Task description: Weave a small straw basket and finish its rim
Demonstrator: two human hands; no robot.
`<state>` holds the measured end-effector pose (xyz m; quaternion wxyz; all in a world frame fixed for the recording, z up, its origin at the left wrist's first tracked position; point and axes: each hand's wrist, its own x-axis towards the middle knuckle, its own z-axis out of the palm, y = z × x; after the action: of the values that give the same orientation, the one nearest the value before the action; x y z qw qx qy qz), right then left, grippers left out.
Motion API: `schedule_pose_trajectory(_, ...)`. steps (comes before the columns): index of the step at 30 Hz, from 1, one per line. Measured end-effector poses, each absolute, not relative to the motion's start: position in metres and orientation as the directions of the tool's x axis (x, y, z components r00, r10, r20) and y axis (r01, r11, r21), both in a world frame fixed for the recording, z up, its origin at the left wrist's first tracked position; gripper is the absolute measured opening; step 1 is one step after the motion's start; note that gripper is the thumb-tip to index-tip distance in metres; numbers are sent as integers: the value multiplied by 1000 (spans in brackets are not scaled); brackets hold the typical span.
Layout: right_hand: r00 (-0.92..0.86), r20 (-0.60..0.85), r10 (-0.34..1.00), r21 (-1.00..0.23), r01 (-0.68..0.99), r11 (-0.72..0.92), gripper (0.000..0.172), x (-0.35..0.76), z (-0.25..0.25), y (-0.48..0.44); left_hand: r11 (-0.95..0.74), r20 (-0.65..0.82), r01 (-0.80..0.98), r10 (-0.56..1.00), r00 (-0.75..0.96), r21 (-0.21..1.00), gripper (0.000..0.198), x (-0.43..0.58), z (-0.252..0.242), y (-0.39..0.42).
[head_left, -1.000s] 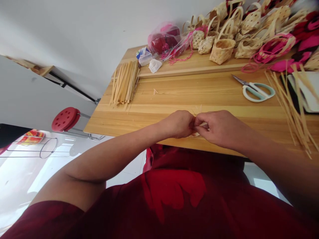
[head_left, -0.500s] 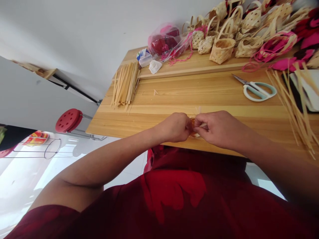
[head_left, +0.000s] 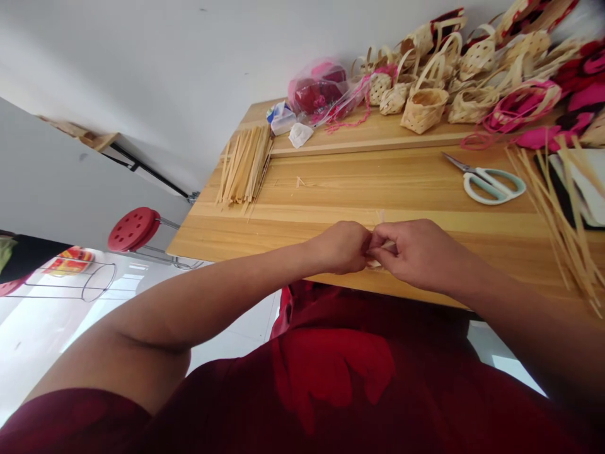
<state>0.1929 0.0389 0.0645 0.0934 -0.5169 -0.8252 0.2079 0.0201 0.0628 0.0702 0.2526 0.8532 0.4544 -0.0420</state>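
Near the table's front edge, my left hand (head_left: 346, 247) is closed, its fingers meeting those of my right hand (head_left: 412, 252). My right hand is closed too, thumb and forefinger pinched together. Between them they grip something small and pale (head_left: 374, 263), mostly covered by the fingers, so its kind does not show. A thin translucent strip (head_left: 380, 216) sticks up just beyond the fingertips. Both hands rest close to the wooden table (head_left: 331, 214).
Scissors (head_left: 491, 181) lie to the right, beside loose thin strips (head_left: 562, 221). A bundle of flat wooden strips (head_left: 246, 165) is at the left. Small woven baskets (head_left: 424, 108) and a plastic bag (head_left: 319, 91) stand along the raised back board. Red stools (head_left: 133, 229) stand off the table's left.
The view has shifted slightly, so the table and things on it appear a little lower. My hands stay together; the orange ring-shaped part seen between them earlier is now hidden.
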Motion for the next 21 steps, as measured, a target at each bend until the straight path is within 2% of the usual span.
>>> schedule_pose_trajectory(3,-457,-67,887,-469,799,376,13,194,64,38,-542,-246,762,732,635,355,14,11,68,60)
schedule_pose_trajectory(9,-439,-52,897,-465,806,367,13,196,65,38,-540,-136,630,689,712,558,32,-10,59,54)
schedule_pose_trajectory(15,-461,-39,887,-466,793,392,15,195,68,34,-418,22,525,797,604,741,12,-16,33,44)
schedule_pose_trajectory(21,-477,-3,879,-471,776,420,16,199,66,35,-470,105,506,799,592,723,3,-15,23,40)
